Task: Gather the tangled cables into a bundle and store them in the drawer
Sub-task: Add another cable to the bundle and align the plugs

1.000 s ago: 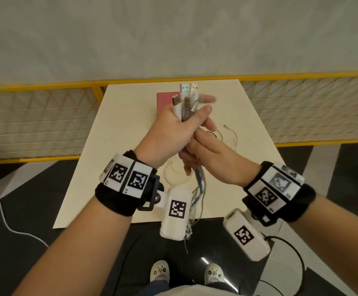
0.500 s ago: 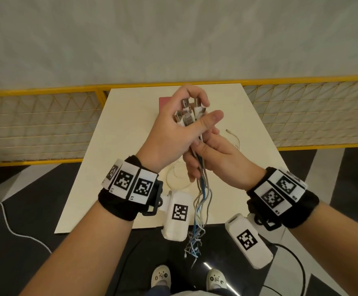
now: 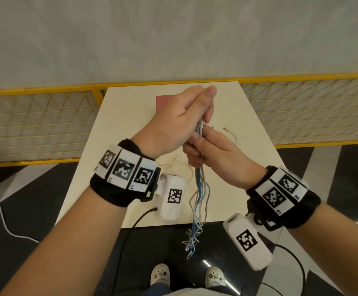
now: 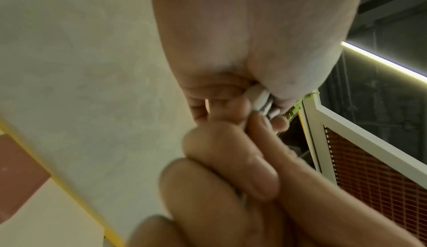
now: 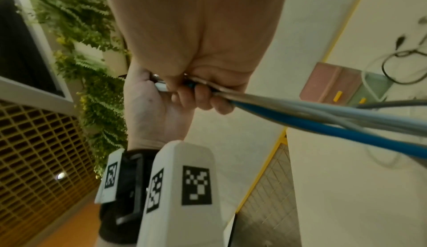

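A bundle of white, grey and blue cables [image 3: 199, 201] hangs from both hands above the table's near edge, its loose ends dangling below the edge. My left hand [image 3: 186, 116] is folded over the plug ends at the top; white plugs [image 4: 258, 97] show between its fingers in the left wrist view. Just beneath, my right hand [image 3: 203, 150] grips the bundle [image 5: 300, 112] in a fist. A pink and green drawer box [image 5: 339, 84] with yellow handles stands on the table, mostly hidden behind my left hand in the head view [image 3: 162, 103].
The cream table [image 3: 122, 129] still carries thin white cables [image 3: 231, 135] right of the hands and loops [image 3: 180, 167] beneath them. A dark cable [image 5: 402, 64] lies on the drawer box. A yellow mesh fence [image 3: 35, 124] runs behind the table. My shoes [image 3: 159, 274] stand below.
My left hand has rolled over the plug ends, hiding them from the head view. The bundle hangs lower and straighter. Both hands moved slightly toward me.
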Demonstrator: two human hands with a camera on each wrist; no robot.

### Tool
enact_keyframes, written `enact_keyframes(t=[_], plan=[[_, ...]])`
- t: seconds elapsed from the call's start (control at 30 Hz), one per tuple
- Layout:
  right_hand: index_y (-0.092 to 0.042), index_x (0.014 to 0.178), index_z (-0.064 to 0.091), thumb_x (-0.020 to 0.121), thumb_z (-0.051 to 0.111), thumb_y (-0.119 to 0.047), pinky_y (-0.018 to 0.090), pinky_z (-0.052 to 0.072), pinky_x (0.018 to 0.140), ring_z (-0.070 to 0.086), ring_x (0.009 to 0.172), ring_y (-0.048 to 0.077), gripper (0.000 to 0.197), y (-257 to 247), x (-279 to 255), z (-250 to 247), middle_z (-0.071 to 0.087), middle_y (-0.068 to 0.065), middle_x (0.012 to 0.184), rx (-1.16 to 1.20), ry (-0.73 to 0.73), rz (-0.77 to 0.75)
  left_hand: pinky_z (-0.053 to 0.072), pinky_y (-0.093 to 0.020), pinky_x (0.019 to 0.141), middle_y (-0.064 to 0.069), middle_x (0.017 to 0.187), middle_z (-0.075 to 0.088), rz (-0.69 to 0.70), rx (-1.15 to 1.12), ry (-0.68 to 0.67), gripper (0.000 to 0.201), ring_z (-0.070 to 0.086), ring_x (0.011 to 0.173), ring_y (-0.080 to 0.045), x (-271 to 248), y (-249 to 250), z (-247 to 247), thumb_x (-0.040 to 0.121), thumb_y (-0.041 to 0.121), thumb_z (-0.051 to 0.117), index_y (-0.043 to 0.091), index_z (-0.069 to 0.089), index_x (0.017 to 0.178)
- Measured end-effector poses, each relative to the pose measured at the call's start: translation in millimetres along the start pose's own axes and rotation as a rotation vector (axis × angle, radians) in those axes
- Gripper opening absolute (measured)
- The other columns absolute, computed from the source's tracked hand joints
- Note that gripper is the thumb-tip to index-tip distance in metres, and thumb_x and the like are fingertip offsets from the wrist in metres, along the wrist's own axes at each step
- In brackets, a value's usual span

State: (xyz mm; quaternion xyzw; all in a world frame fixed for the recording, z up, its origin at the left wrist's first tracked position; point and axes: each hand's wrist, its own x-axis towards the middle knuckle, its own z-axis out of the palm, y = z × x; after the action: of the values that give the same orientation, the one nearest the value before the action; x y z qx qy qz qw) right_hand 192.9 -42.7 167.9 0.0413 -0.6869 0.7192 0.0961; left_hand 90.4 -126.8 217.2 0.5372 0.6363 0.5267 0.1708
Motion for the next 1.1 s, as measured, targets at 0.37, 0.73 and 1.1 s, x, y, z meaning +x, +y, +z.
enact_keyframes(t=[0.37, 0.73, 1.1], plan=[[-0.012, 0.079, 0.045, 0.095, 0.041, -0.002, 0.028, 0.044, 0.058, 0.044, 0.061, 0.010, 0.019, -14.2, 5.1, -12.0, 0.044, 0.001, 0.071, -0.532, 0.001, -0.008, 0.058, -0.032, 0.052, -0.002, 0.080, 0.077, -0.251, -0.021, 0.094, 0.052, 0.073, 0.069, -0.023, -3.8, -8.2, 11.8, 0.101, 0.040, 0.049, -0.003, 0.074, 0.085], [-0.017, 0.098, 0.037, 0.100, 0.036, -0.023, 0.041, 0.052, 0.069, 0.050, 0.064, 0.014, 0.006, 80.6, -13.6, -51.7, 0.053, 0.003, 0.080, -0.907, -0.169, 0.335, 0.036, -0.025, 0.045, 0.006, 0.043, 0.033, -0.085, -0.429, 0.466, 0.052, 0.034, 0.038, -0.013, 10.6, 12.3, -22.4, 0.102, 0.038, 0.044, 0.019, 0.038, 0.054], [-0.009, 0.103, 0.042, 0.101, 0.038, -0.021, 0.034, 0.054, 0.080, 0.064, 0.083, 0.016, 0.013, 48.8, 3.3, -4.1, 0.063, 0.004, 0.086, -0.661, -0.296, 0.295, 0.056, -0.035, 0.072, 0.001, 0.047, 0.054, -0.225, -0.090, 0.364, 0.054, 0.071, 0.060, -0.023, -1.9, -30.6, -13.3, 0.102, 0.039, 0.044, 0.017, 0.047, 0.052]])
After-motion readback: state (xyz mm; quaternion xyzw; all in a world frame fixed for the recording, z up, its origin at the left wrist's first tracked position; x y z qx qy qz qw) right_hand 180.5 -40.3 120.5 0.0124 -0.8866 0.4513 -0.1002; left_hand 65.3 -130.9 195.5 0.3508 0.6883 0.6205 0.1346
